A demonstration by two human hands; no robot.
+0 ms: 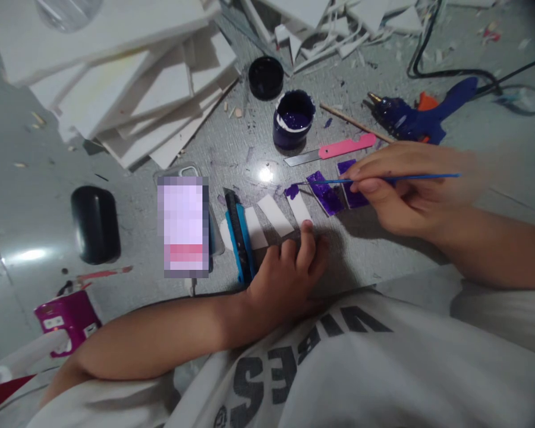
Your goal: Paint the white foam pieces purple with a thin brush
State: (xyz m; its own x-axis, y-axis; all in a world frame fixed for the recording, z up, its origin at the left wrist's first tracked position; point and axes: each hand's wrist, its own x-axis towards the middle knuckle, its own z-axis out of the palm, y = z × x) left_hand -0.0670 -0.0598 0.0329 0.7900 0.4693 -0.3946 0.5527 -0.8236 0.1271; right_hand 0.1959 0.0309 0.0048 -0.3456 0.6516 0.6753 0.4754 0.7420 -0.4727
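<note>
My right hand [396,190] pinches a thin blue paintbrush [423,176]. The brush tip rests at the far end of a white strip [299,207], where a patch of purple paint [291,191] lies. With one fingertip, my left hand [289,267] presses the near end of that strip; its other fingers are bent and grip nothing. Two purple-painted pieces, one slanted [325,195] and one partly under my right hand [354,193], lie to the right. To the left are more unpainted white pieces [275,214]. An uncapped jar of purple paint [293,122] stands beyond them.
A blue box cutter [239,244] lies beside a phone [182,226]. A pink-handled knife [345,147], wooden stick [354,122], black lid [266,78] and blue glue gun [423,113] with cord are farther off. White boards [129,89] pile up at upper left; a black case [96,224] sits left.
</note>
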